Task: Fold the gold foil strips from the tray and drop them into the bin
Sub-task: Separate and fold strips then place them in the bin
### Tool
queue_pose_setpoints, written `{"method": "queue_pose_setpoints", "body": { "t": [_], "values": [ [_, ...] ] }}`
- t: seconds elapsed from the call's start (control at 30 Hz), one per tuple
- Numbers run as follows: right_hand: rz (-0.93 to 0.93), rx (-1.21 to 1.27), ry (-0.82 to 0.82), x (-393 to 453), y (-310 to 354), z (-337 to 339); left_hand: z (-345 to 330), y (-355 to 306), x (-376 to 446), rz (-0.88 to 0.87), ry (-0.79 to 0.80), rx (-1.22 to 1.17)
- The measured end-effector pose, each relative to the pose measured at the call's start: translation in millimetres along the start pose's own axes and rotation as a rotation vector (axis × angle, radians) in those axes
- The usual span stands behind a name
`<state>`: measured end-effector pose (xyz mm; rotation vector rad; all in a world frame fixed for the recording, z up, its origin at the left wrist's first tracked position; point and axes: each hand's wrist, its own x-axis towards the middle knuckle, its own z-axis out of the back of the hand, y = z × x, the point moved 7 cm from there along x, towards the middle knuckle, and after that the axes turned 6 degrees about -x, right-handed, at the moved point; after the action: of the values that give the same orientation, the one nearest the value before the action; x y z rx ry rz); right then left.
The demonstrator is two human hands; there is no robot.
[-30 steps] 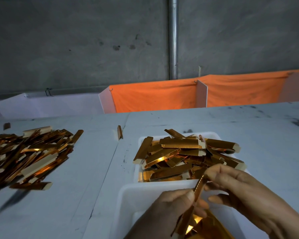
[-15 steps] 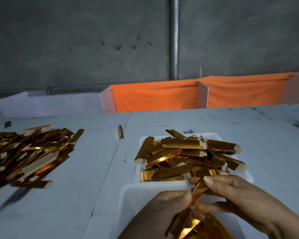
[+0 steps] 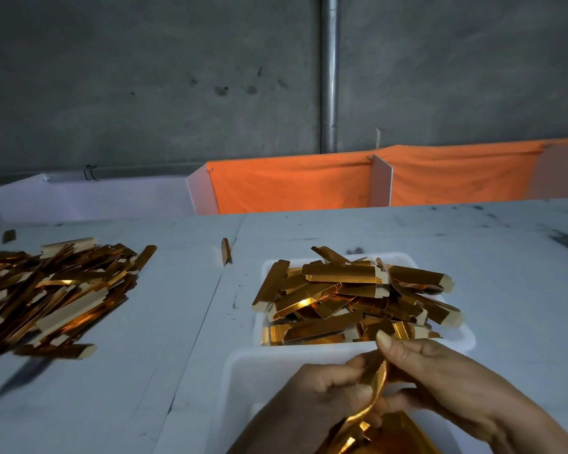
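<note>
A white tray (image 3: 463,340) in the middle of the table is heaped with gold foil strips (image 3: 345,299). In front of it stands a white bin (image 3: 243,368), with some gold pieces showing at the bottom edge of the view. Over the bin both hands hold one gold strip (image 3: 376,393), which curves between them. My left hand (image 3: 312,398) pinches its lower part. My right hand (image 3: 440,385) pinches its upper part, forefinger stretched over the top end.
A large loose heap of gold strips (image 3: 46,293) lies on the table at the left. A single strip (image 3: 226,255) stands near the seam between the table boards. Orange cloth dividers (image 3: 292,185) and a grey wall close off the back.
The strip between my hands has bent from nearly straight into a curve. Both hands have shifted slightly lower over the bin.
</note>
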<state>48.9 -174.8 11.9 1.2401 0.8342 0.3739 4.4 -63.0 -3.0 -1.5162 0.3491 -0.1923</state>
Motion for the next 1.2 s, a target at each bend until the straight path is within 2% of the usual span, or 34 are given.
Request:
{"method": "queue_pose_setpoints", "body": {
  "t": [0.1, 0.2, 0.3, 0.37, 0.5, 0.67, 0.8, 1.03, 1.2],
  "values": [
    [0.142, -0.059, -0.132, 0, 10, 9, 10, -1, 3, -0.088, -0.108, -0.011],
    [0.315, -0.044, -0.256, -8, 21, 18, 25, -4, 1, -0.134, -0.320, 0.040],
    [0.397, -0.028, -0.269, -14, 28, 18, 31, -12, -4, -0.168, -0.491, 0.202],
    [0.420, -0.043, -0.262, -16, 34, 13, 29, -17, -5, -0.171, -0.525, 0.285],
    [0.462, -0.061, -0.301, -20, 40, 11, 23, -24, -7, -0.259, -0.520, 0.389],
    [0.493, -0.023, -0.308, -25, 43, 11, 15, -34, -7, -0.356, -0.428, 0.305],
    [0.497, -0.048, -0.297, -22, 42, 10, 19, -30, -7, -0.348, -0.404, 0.212],
    [0.378, 0.229, -0.284, -11, 27, 16, 0, -43, -5, -0.489, -0.360, 0.602],
    [0.396, 0.339, -0.330, -14, 27, 20, -7, -45, -4, -0.509, -0.391, 0.648]
  ]
}}
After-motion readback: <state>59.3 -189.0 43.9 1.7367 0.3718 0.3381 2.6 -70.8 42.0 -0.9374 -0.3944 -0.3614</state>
